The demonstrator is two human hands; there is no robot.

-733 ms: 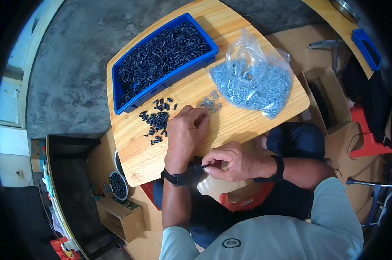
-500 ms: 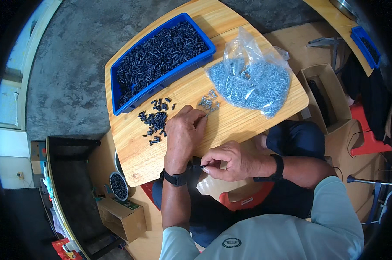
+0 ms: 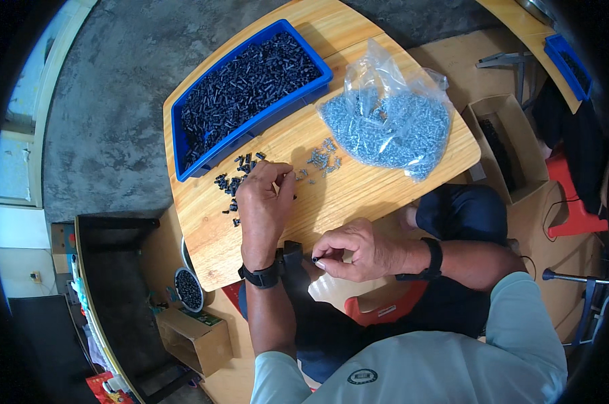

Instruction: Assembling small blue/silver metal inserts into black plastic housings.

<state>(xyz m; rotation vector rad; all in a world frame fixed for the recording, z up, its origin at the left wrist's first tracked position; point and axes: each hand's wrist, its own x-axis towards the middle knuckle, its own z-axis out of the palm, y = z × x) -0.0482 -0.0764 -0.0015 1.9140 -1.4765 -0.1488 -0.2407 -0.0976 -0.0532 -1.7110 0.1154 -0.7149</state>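
My left hand [image 3: 265, 198] hovers over the table at a loose pile of small black cylindrical parts [image 3: 232, 184], covering some of them. Its thumb and fingers are drawn together in a pinch, and whatever is between them is too small or hidden to name. My right hand [image 3: 358, 250] is near the table's front edge, its thumb and forefinger closed on a small black part [image 3: 315, 259]. A scatter of small silver screws [image 3: 326, 159] lies right of my left hand. Beyond the screws rests a clear plastic bag [image 3: 388, 128] full of similar screws.
A blue bin [image 3: 251, 128] heaped with black parts occupies the far left of the wooden table [image 3: 348, 195]. Cardboard boxes [image 3: 197, 337] stand on the floor at both sides. A bowl of dark pieces [image 3: 189, 289] is below the table's left edge. A red stool [image 3: 574, 202] stands right.
My left hand has moved left from the scattered screws to the black parts, leaving a few screws in view where it was. My right hand keeps its pinch in nearly the same place.
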